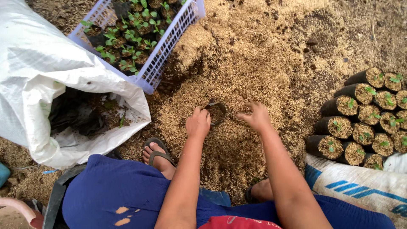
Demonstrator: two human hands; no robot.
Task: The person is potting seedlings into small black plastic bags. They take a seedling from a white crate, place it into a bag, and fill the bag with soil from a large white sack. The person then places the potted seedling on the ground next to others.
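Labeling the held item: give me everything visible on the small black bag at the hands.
The small black bag looks like thin, soft plastic, its mouth open upward and filled with brownish husk mix. It sits partly sunk in the husk pile. The left hand grips its left rim; the right hand hovers at its right, fingers spread, contact unclear. No seedling shows in it.

Soft, even daylight, faint shadows, sharp focus, slight wide-angle edge bending.
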